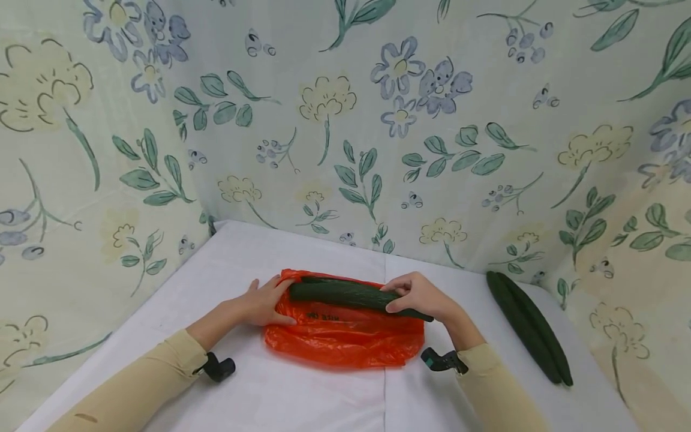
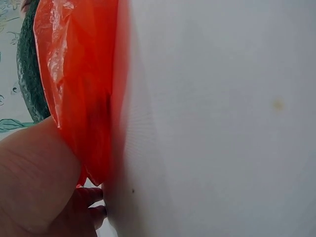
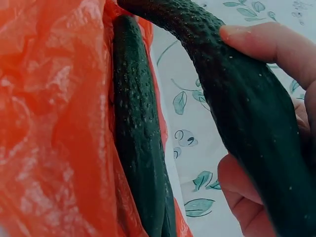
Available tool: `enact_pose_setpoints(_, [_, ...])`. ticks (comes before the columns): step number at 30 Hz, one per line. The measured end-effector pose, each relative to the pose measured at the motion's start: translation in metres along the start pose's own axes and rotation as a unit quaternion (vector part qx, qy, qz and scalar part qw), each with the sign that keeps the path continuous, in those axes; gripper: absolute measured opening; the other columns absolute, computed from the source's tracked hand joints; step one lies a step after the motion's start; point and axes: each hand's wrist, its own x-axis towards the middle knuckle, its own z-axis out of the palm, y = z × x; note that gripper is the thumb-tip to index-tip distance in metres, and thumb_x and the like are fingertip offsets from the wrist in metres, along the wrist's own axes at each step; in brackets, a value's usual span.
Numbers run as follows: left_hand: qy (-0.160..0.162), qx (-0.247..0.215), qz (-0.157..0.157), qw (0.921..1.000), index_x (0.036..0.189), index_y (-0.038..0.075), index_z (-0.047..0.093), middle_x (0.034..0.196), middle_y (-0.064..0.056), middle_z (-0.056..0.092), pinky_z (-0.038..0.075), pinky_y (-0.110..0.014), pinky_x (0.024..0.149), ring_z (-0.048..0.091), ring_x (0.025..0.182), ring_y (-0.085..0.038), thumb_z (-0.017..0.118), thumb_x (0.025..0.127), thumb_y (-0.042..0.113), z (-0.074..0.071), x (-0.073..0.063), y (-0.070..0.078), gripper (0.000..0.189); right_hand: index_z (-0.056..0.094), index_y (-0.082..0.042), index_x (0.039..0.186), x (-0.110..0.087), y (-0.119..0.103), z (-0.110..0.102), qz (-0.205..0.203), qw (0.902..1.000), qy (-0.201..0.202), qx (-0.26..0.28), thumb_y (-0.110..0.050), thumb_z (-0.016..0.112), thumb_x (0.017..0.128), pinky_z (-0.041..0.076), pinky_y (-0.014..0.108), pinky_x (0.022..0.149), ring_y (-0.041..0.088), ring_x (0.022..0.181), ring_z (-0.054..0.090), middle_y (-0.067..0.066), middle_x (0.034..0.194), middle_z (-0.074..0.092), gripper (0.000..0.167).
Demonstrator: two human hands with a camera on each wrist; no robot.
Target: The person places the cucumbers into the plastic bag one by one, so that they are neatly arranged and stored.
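Note:
A red plastic bag [image 1: 345,345] lies on the white-covered table with its mouth open. My right hand [image 1: 418,297] grips a dark green cucumber [image 1: 345,294] near its right end, the thumb and fingers on opposite sides. That cucumber lies along the bag's mouth in the head view, its left end near my left hand [image 1: 261,303]. The left hand holds the bag's left end, thumb on the front and fingers at the upper edge; its fingertips are partly hidden. The right wrist view shows another cucumber [image 3: 138,118] inside the bag, with part of one more beside it.
Two more cucumbers [image 1: 529,327] lie side by side on the table at the right. White cloth [image 1: 302,396] covers the table. Floral curtains [image 1: 345,120] hang behind and at both sides. Small black devices [image 1: 218,367] are strapped at both wrists.

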Motion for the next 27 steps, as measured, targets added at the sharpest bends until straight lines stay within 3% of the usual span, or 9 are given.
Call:
enact_pose_setpoints(4, [-0.001, -0.005, -0.001, 1.0000, 0.159, 0.016, 0.025, 0.163, -0.015, 0.029, 0.004, -0.073, 0.117, 0.019, 0.153, -0.039, 0.077, 0.076, 0.064, 0.001, 0.000, 0.000, 0.109, 0.078, -0.016, 0.113, 0.010, 0.001, 0.003, -0.001, 0.9997, -0.019, -0.013, -0.024, 0.083, 0.080, 0.042, 0.026, 0.063, 0.018, 0.079, 0.050, -0.003, 0.072, 0.051, 0.034])
enact_pose_setpoints(9, [-0.001, -0.005, -0.004, 1.0000, 0.159, 0.016, 0.026, 0.163, -0.015, 0.030, 0.004, -0.073, 0.118, 0.019, 0.153, -0.038, 0.078, 0.076, 0.063, 0.001, 0.000, 0.002, 0.109, 0.078, -0.020, 0.113, 0.018, 0.007, 0.004, 0.004, 0.9990, -0.040, -0.021, -0.026, 0.083, 0.080, 0.045, 0.027, 0.065, 0.020, 0.086, 0.055, -0.002, 0.078, 0.058, 0.034])
enact_pose_setpoints(13, [-0.004, -0.004, -0.006, 1.0000, 0.159, 0.016, 0.025, 0.164, -0.015, 0.029, 0.003, -0.072, 0.118, 0.018, 0.153, -0.039, 0.078, 0.077, 0.062, 0.000, -0.002, 0.002, 0.108, 0.078, -0.022, 0.114, 0.023, 0.008, 0.006, -0.001, 0.9973, -0.058, -0.044, -0.026, 0.083, 0.081, 0.043, 0.025, 0.063, 0.017, 0.076, 0.052, -0.003, 0.073, 0.055, 0.034])
enact_pose_setpoints(18, [-0.007, -0.004, -0.006, 1.0000, 0.159, 0.017, 0.024, 0.164, -0.015, 0.028, 0.003, -0.073, 0.118, 0.017, 0.154, -0.039, 0.077, 0.077, 0.063, 0.000, -0.002, 0.001, 0.108, 0.077, -0.023, 0.116, 0.022, 0.011, 0.013, -0.015, 0.9935, -0.071, -0.088, -0.025, 0.083, 0.083, 0.030, 0.022, 0.051, 0.013, 0.055, 0.035, -0.003, 0.059, 0.032, 0.034])
enact_pose_setpoints(27, [-0.002, -0.005, 0.001, 1.0000, 0.159, 0.017, 0.026, 0.163, -0.015, 0.029, 0.004, -0.074, 0.116, 0.019, 0.153, -0.039, 0.078, 0.077, 0.062, 0.002, 0.000, 0.000, 0.107, 0.074, -0.029, 0.120, 0.010, 0.012, 0.026, -0.002, 0.9887, -0.037, -0.145, -0.024, 0.084, 0.084, 0.031, 0.021, 0.052, 0.011, 0.057, 0.036, -0.003, 0.060, 0.033, 0.038])
